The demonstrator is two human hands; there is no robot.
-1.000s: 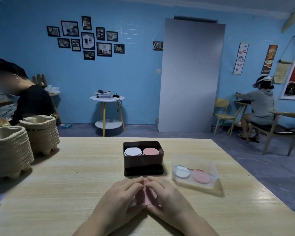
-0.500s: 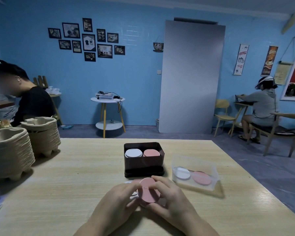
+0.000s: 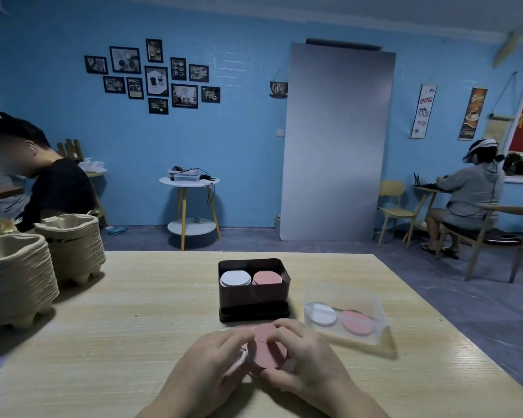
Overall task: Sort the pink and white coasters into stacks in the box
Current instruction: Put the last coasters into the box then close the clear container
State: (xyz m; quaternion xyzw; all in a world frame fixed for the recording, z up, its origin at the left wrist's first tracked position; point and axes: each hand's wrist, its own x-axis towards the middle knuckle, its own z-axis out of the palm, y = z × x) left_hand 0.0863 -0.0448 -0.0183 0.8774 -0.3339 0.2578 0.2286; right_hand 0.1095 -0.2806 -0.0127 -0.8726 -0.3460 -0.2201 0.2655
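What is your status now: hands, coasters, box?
Left hand and right hand both hold pink coaster, in front of brown box. Box holds white stack and pink stack. Nothing between hands and box.

Box [image 3: 254, 297] centre of table [image 3: 133, 327]; container [image 3: 338, 292] right of it; tray stacks [image 3: 18, 276] far left.

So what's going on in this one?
A person's left hand and right hand together hold a few round coasters, pink one on top, over the pale wooden table. The dark brown rectangular box ahead already holds a white stack beside a pink stack. A clear plastic tub with two more sits right.
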